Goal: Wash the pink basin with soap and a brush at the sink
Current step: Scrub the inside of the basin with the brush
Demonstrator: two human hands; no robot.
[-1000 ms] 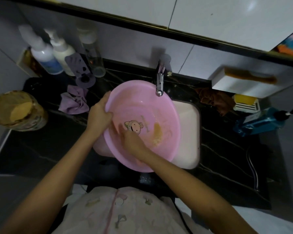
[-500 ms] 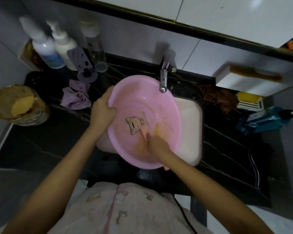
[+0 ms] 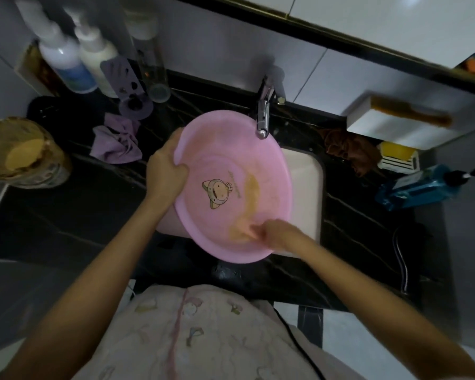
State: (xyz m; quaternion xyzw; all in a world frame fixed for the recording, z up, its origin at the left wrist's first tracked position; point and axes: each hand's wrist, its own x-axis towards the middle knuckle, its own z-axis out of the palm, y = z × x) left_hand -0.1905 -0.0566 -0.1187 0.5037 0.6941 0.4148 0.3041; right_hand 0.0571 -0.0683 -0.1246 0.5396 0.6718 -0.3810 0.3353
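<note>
In the head view, the pink basin [image 3: 231, 160] sits at the centre of the frame, tilted over the white sink [image 3: 305, 187] with its far rim just under the spout of the chrome faucet [image 3: 263, 116]. A cartoon print [image 3: 217, 192] shows on its floor, and a yellowish streak [image 3: 251, 193] curves along the inner wall to the right of it.

Your left hand [image 3: 166, 168] grips the basin's left rim, thumb inside and fingers curled round the outside. Your right hand [image 3: 277, 234] reaches over the near rim into the lower right of the basin, its fingertips [image 3: 254, 231] against the inner wall at the low end of the streak. That hand is blurred, so you cannot tell whether it holds anything or how far the fingers are bent.

On the dark counter [image 3: 80, 201], a crumpled purple cloth [image 3: 115, 142] lies left of the basin, with pump bottles [image 3: 66, 58] standing in the upper left against the wall. At the right, a brown cloth [image 3: 348, 149] lies beside a yellow bar of soap [image 3: 398, 150] in a white dish, and an amber brush [image 3: 412, 113] rests on a white shelf above them.
</note>
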